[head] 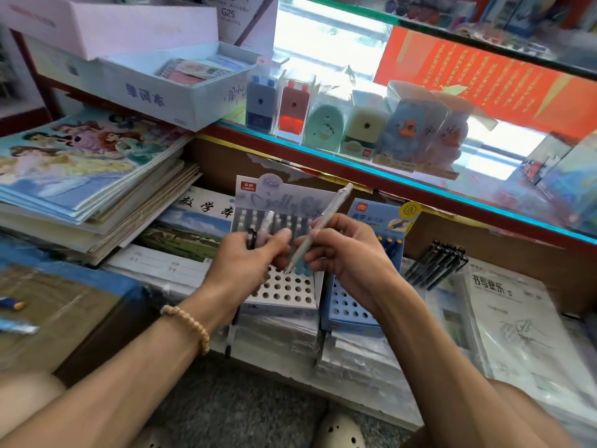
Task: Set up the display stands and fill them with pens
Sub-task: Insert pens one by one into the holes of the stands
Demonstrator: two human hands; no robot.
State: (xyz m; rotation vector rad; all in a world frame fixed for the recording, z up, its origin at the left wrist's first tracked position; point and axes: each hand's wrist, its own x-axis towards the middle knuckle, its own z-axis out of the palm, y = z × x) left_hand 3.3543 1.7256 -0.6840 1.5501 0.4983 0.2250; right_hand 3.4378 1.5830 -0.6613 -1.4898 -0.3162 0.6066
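Observation:
A grey-white cardboard display stand with rows of round holes stands on stacked notebooks in the middle. Its back card rises behind my hands. My right hand pinches a pale translucent pen, tilted, its tip just above the stand's far holes. My left hand grips a few pens, one white and one dark, over the stand's left part. A blue display stand with holes sits right beside it, partly hidden by my right wrist.
A bundle of black pens lies right of the blue stand. Boxed pencil sharpeners line the glass counter shelf behind. Stacks of colouring books sit at the left, wrapped exercise books at the right. A loose pen lies before the grey stand.

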